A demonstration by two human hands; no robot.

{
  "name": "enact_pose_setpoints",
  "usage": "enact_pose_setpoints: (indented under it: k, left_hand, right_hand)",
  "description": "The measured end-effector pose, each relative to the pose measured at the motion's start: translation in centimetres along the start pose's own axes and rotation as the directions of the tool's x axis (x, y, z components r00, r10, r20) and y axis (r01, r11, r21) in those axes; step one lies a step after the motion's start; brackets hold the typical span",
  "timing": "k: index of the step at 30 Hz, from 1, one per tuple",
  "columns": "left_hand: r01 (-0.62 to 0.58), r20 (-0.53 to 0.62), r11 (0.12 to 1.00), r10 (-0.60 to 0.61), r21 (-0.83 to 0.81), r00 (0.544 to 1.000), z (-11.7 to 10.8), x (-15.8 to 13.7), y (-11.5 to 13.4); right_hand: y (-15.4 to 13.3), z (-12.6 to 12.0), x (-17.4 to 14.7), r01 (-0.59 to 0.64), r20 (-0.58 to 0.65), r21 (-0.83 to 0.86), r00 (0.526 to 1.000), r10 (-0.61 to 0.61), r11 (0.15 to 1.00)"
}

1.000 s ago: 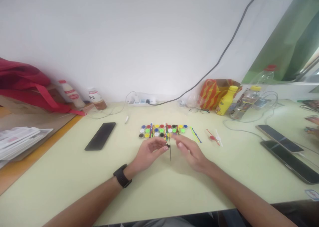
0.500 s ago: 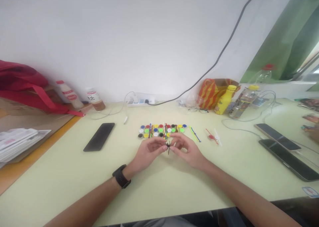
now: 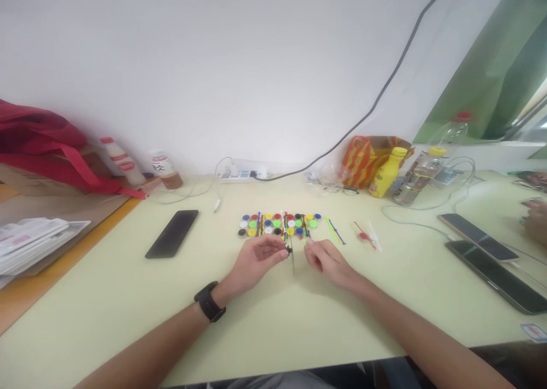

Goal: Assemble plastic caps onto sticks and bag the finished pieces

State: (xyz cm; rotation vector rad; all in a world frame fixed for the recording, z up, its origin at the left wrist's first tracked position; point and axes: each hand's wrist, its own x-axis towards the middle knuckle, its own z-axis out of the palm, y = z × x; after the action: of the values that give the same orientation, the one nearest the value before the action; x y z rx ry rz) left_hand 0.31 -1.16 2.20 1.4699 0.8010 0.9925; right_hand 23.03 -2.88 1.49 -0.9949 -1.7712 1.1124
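My left hand (image 3: 256, 258), with a black watch on the wrist, pinches a small black piece (image 3: 289, 250) between thumb and fingertips. A thin dark bar (image 3: 293, 263) runs up and down from this piece and looks blurred. My right hand (image 3: 327, 259) is apart from it, just to the right, with its fingers curled in and nothing visible in them. Right behind both hands lie rows of coloured round discs (image 3: 268, 230) in red, blue, yellow, green, white and black. Thin coloured sticks (image 3: 261, 225) lie in bundles across them.
Right of the discs lie a blue-and-green stick pair (image 3: 335, 230) and a red piece with a disc (image 3: 363, 236). A black phone (image 3: 172, 234) is at left; two more phones (image 3: 478, 237) lie at right. Bottles (image 3: 388, 172) and a power strip (image 3: 237, 175) line the wall.
My right hand has let go of the small black piece and drawn back to the right, its fingers curling in. The left hand keeps its hold, and the thin bar is now blurred.
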Motion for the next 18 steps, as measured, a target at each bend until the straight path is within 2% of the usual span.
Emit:
enact_pose_setpoints:
  k: [8,15,18]
  left_hand:
    - [-0.019,0.015,1.000,0.018,0.016,1.000,-0.14,0.02,-0.33]
    - [-0.009,0.028,1.000,0.009,0.006,1.000,-0.19,0.00,-0.54]
    - [-0.013,0.032,1.000,0.013,0.005,0.999,-0.15,-0.04,-0.36]
  right_hand:
    - [-0.85,0.59,0.50,0.021,-0.040,0.238,0.999,-0.012,0.971]
    - [-0.53,0.84,0.36,0.011,-0.040,0.212,0.999,-0.002,0.977]
    - [-0.38,0.80,0.22,0.036,-0.085,0.198,0.996,-0.020,0.979]
